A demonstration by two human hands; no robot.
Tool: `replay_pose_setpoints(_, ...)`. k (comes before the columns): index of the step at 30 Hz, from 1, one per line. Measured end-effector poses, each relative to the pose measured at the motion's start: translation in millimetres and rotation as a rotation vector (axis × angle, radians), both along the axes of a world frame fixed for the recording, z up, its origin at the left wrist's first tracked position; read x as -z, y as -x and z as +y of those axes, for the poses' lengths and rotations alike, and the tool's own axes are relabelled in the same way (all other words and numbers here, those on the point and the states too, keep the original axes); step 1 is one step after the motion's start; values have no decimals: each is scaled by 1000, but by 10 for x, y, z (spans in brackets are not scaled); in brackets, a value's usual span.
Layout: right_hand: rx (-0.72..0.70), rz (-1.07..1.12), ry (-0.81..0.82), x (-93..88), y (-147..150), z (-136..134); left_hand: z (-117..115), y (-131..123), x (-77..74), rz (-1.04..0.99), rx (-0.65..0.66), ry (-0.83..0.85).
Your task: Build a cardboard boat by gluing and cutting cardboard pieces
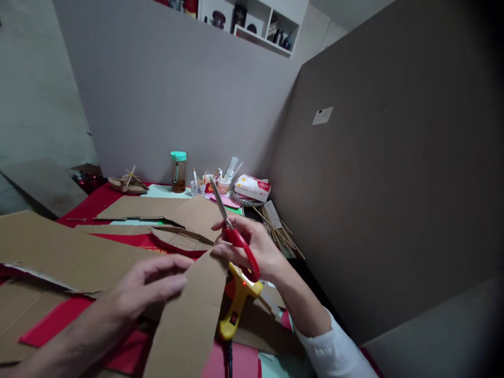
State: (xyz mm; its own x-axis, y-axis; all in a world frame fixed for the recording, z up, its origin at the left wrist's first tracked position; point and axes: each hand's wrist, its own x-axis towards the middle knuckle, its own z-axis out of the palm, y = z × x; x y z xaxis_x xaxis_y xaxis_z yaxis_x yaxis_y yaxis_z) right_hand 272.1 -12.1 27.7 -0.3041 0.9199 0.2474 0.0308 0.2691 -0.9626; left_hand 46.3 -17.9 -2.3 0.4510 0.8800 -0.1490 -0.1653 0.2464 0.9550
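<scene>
My right hand (252, 244) is closed on a pair of scissors (242, 244) with red handles, the blades pointing up and away. Its thumb also presses on the upper end of a long cardboard strip (189, 315) that slants down towards me. My left hand (153, 283) is beside the strip's left edge, thumb and fingers apart; whether its fingertips touch the strip I cannot tell. Below my right hand lies a yellow hot glue gun (237, 304), a small red light glowing on it and a black cord running towards me.
Large cardboard sheets (79, 247) cover the left side over red paper. At the back stand a bottle with a teal lid (178, 173), cups of pens and sticks (224, 184) and a tissue pack (252, 188). Thin sticks (289, 236) lie along the grey panel (378, 173) on the right.
</scene>
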Motion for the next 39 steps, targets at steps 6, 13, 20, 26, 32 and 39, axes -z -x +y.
replay_pose_setpoints(6, 88, 73, -12, 64, 168, -67, -89, -121, 37, 64, 155, -8)
replay_pose_setpoints(13, 227, -113, -45, -6, 137, -205, 4, -37, -99, -245, -305, -16)
replay_pose_setpoints(20, 131, -427, -41, 88, 302, -407, 47, -37, -64, -380, -437, -150)
replay_pose_setpoints(26, 104, -427, -57, 108, 375, -420, 7, -63, -52, -412, -383, -137)
replay_pose_setpoints(32, 133, -423, -131, 143, 365, -400, -22, -139, -38, -379, -311, -145)
replay_pose_setpoints(39, 108, -442, -141, 180, 362, -384, -22, -131, -2, -394, -359, -185)
